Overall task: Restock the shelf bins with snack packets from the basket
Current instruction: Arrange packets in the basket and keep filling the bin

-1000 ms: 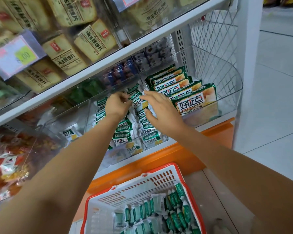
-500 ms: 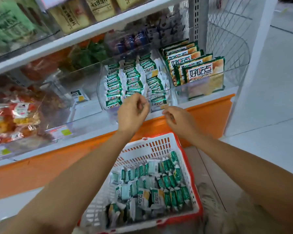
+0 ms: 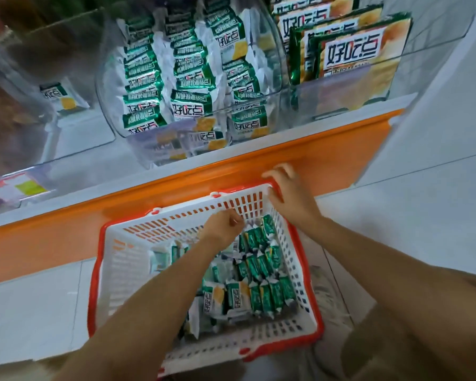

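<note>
Green packets (image 3: 261, 295) next: down from bin (image 3: 160, 149), left hand (image 3: 224, 225) curled in basket (image 3: 127, 259), hold unclear, right hand (image 3: 291, 199) gripping rim.

Bright, even shop light; soft motion blur, wide-angle bending at the edges.

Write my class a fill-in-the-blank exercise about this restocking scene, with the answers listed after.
1. The left hand is down inside the ___.
2. The right hand grips the basket's ___ rim.
3. The number of snack packets in the left bin is ___.
4. The middle bin holds ___ rows of green packets.
Answers: basket; red; one; three.
</note>
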A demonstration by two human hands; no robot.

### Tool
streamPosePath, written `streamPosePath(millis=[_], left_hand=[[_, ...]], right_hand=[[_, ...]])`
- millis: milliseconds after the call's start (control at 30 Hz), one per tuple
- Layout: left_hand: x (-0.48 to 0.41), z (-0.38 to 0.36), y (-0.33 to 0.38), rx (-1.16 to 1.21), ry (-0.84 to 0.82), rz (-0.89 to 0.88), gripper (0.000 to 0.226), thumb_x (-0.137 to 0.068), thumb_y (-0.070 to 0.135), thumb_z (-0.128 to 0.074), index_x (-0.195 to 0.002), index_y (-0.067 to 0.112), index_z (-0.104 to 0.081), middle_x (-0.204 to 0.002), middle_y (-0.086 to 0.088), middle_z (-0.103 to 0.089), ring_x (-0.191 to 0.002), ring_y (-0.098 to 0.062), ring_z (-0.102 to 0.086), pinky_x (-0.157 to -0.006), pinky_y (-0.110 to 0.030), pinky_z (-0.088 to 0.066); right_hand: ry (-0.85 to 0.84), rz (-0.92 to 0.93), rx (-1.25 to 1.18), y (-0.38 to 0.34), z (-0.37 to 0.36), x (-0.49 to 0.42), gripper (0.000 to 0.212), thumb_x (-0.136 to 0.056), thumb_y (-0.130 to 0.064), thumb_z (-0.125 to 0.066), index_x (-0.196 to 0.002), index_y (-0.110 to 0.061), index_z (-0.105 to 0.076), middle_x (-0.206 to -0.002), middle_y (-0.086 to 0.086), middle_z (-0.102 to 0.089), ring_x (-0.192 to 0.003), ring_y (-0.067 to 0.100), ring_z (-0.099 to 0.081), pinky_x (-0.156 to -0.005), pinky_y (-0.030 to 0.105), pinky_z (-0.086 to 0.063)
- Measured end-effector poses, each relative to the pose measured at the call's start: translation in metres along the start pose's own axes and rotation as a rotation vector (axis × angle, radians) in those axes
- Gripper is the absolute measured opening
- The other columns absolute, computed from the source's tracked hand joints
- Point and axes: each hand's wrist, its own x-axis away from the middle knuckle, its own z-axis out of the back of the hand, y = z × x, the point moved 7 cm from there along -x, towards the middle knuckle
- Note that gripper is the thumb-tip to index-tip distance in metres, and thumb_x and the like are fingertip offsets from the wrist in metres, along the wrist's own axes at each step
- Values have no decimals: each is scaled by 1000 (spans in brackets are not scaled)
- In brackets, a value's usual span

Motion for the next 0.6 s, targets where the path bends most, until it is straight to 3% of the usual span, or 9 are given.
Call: streamPosePath(millis=[167,267,333,400,500,600], left_hand=[[-35,-40,-4,65,-75,89,23,-98,32,-55,-112,17,-66,-94,-2,-64,-89,-26,-64,-77,-34,-53],[-50,-58,-4,91,-114,129,36,-99,38,-53,-130,19,-59,-113,-7,-66,-91,-24,-62,-72,-27,-46],[-59,-66,-3,89,-113,138,41,-100,38,-50,-137,20,-55,-123,-8,-64,-100,-25,-63,-79,-28,-49],[-65,-72,-3,99,-114,153,38,-100,37,-51,-134,20,-58,-124,-6,-65,-102,-25,-62,-81,-30,-49],[-70,-76,-4,99,-114,169,28,-98,36,-57,-120,20,-64,-113,-1,-67,-91,-19,-59,-73,-27,-42],[-68,-74,-2,49,-47,138,21,-94,35,-64,-106,18,-66,-99,3,-66,-84,-16,-57,-69,-27,-40]], right_hand=[[-85,-17,-10,24,-22,7,35,-96,-20,-52,-131,-16,-56,-137,3,-45,-110,14,-52,-82,20,-36],[-73,-15,-19,31,-27,4,33,-97,-22,-52,-129,-16,-57,-138,4,-46,-109,14,-52,-85,22,-36],[-65,-12,-28,34,-30,2,32,-96,-21,-54,-126,-14,-59,-135,6,-48,-108,15,-52,-85,23,-36],[-58,-17,-58,37,-33,2,31,-95,-21,-54,-124,-13,-60,-132,7,-50,-107,17,-53,-84,25,-38],[-30,-14,-97,39,-35,3,31,-92,-23,-54,-121,-12,-61,-129,7,-52,-102,16,-54,-84,29,-44],[-35,-4,-105,38,-35,3,33,-92,-25,-53,-122,-13,-60,-129,6,-51,-87,3,-47,-73,22,-39]])
